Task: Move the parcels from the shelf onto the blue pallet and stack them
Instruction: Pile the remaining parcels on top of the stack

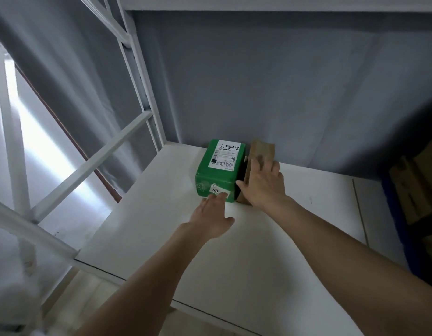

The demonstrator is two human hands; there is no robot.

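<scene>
Head view: open left hand (211, 218) touches green parcel (220, 170); open right hand (261, 187) covers brown parcel (262, 150).

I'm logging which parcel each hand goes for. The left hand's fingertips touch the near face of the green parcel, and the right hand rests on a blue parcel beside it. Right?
Not quite: the parcel under the right hand is brown, not blue. The head view shows it. The rest holds: the left hand has its fingertips at the near face of the green parcel, with the brown parcel beside it.

1 head-worn view, wide-angle, looking forward and down — close over white shelf (161, 226), grey backdrop (283, 93) behind
</scene>
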